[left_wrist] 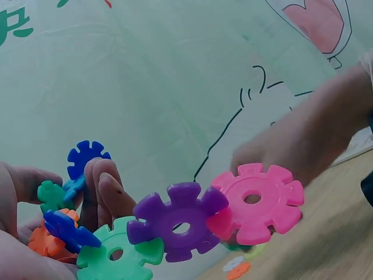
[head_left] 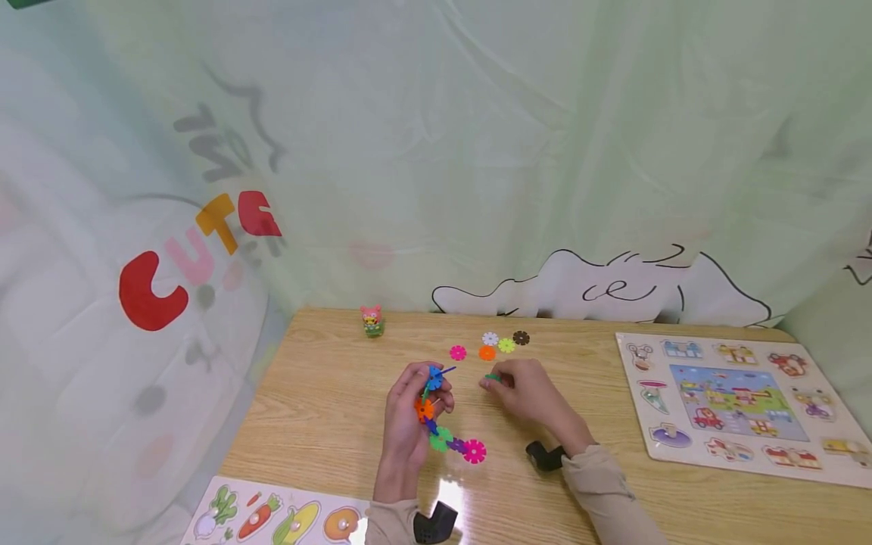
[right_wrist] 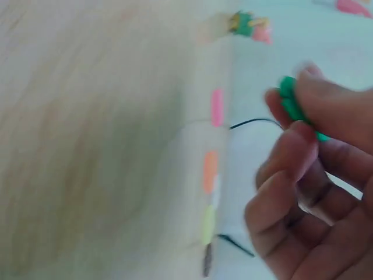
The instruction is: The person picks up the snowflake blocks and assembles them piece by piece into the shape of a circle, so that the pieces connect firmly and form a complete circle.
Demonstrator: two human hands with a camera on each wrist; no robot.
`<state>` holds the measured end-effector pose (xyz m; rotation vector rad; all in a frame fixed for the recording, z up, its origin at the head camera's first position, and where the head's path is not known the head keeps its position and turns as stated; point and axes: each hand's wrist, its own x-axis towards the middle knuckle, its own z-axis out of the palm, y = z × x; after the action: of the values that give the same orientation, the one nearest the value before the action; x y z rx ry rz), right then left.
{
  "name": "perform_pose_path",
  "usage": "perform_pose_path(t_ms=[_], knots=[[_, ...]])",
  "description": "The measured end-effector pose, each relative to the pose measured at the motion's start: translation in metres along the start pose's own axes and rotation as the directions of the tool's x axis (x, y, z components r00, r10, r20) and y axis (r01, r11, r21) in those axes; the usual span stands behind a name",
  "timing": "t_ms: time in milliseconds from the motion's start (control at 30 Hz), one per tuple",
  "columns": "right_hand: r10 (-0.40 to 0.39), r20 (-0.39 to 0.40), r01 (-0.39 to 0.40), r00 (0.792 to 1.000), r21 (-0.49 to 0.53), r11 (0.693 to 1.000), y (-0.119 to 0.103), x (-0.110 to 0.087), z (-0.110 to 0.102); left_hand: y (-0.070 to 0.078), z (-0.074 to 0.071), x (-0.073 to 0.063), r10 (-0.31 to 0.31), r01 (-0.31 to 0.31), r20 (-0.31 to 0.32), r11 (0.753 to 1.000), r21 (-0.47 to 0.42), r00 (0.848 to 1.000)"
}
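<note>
Woodgrain tabletop (head_left: 313,401); right fingers (right_wrist: 290,153) pinch notched green disc (right_wrist: 289,104).

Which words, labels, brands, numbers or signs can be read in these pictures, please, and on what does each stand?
"CUTE": on the curtain, in large coloured letters; its last letter is distorted.
Grey marks, also on the curtain: too unclear to read.
Green characters, upper left of the left wrist view: cut off, unreadable.
Puzzle board, chain of plastic discs: no text that can be read.
</note>
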<state>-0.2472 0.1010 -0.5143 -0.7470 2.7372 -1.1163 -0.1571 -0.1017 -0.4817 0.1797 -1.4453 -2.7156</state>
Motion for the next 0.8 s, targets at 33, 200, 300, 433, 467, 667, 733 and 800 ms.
perform_pose_path(t_ms=[33, 200, 300, 433, 467, 667, 733, 800], knots=[[-0.013, -0.017, 0.014, 1.000, 0.024, 1.000, -0.003, 0.000, -0.003, 0.000, 0.000, 0.000, 0.000, 0.000, -0.001, 1.000, 0.001, 1.000], [-0.042, -0.080, 0.055, 0.996, 0.171, 0.984, -0.024, -0.005, -0.014, 0.001, 0.000, 0.000, 0.003, -0.003, 0.012, 1.000, 0.006, 1.000], [-0.062, -0.120, 0.089, 0.991, 0.237, 0.967, -0.033, -0.008, -0.018, 0.001, 0.000, -0.001, 0.006, -0.006, 0.022, 1.000, 0.013, 1.000], [-0.041, -0.144, 0.086, 0.989, 0.324, 0.942, -0.041, -0.011, -0.019, 0.001, 0.001, -0.001, 0.012, -0.012, 0.026, 1.000, 0.015, 1.000], [-0.030, -0.143, 0.079, 0.989, 0.351, 0.933, -0.043, -0.011, -0.019, 0.001, 0.001, -0.001, 0.013, -0.013, 0.024, 1.000, 0.013, 1.000], [0.038, -0.152, 0.053, 0.988, 0.549, 0.834, -0.054, -0.013, -0.016, 0.001, 0.005, -0.001, 0.040, -0.040, -0.009, 0.999, 0.007, 0.999], [0.043, -0.165, 0.063, 0.985, 0.588, 0.806, -0.058, -0.014, -0.015, 0.001, 0.007, -0.002, 0.057, -0.057, -0.023, 0.998, 0.010, 0.998], [0.037, -0.182, 0.081, 0.983, 0.600, 0.796, -0.061, -0.016, -0.015, 0.001, 0.010, -0.004, 0.075, -0.074, -0.028, 0.997, 0.023, 0.997]])
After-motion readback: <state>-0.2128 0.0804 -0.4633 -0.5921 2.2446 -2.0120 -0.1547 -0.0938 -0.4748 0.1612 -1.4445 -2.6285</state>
